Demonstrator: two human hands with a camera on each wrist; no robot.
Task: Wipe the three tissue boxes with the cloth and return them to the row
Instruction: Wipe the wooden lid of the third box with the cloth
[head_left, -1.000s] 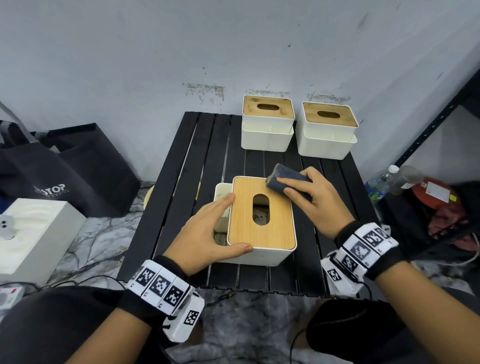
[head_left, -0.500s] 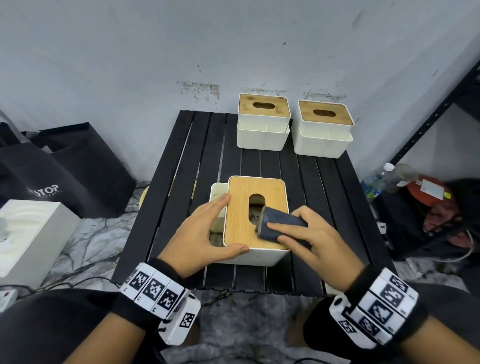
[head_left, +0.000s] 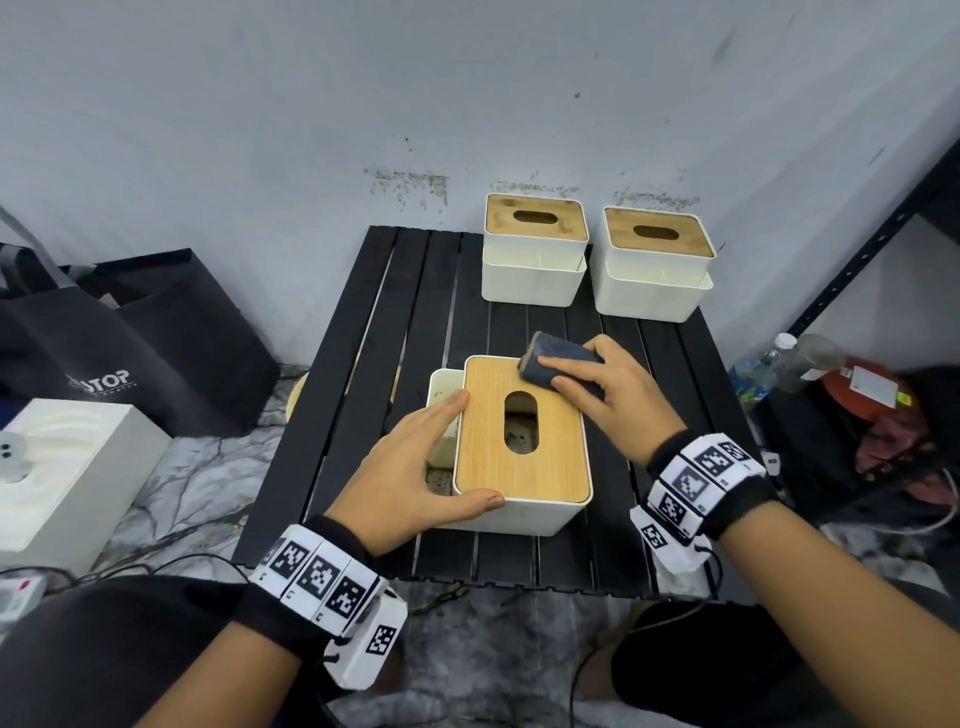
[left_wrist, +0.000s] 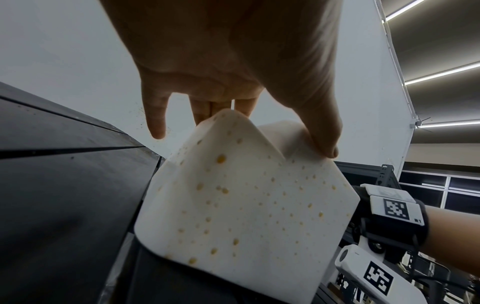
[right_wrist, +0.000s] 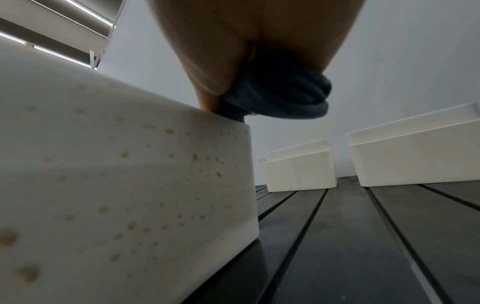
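Head view: wooden lid w/ slot on near tissue box (head_left: 522, 447), mid-bench (head_left: 363, 364); wrist views alone show yellowish spots on its white sides. Left hand (head_left: 410, 478) steadies box, fingers straight along left edge, thumb on near edge. Right hand (head_left: 608, 395) grips rolled dark cloth (head_left: 558, 358) at lid's far-right corner. Two other boxes (head_left: 535, 254) sit by the wall.

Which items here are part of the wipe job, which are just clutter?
Job:
near tissue box, steadied by left hand
dark cloth, pressed on its lid by right hand
two back tissue boxes

Clutter:
black bag
white box on floor
water bottle
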